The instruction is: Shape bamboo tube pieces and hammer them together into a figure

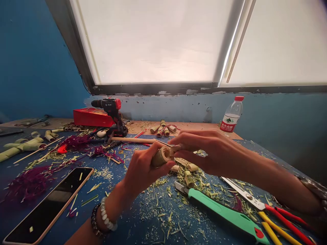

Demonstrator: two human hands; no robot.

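My left hand point(143, 163) is closed round a short hollow bamboo piece point(160, 158), whose open end faces right. Thumb and fingers of my right hand point(196, 144) pinch a small pale bamboo peg point(174, 148) at that opening; whether its tip sits inside or only touches the rim, I cannot tell. Below the hands lie several cut bamboo pieces point(189, 179) among green shavings. A green utility knife point(224, 211) with its blade out rests on the blue table, close under my right forearm.
Red-handled scissors point(255, 200) and a yellow-handled tool point(276, 228) lie at right. A phone point(51, 207) occupies the front left. Farther back stand a cordless drill point(112, 114), a red box point(92, 117), a tied bamboo bundle point(163, 128) and a water bottle point(232, 115). Purple fibre point(30, 182) lies left.
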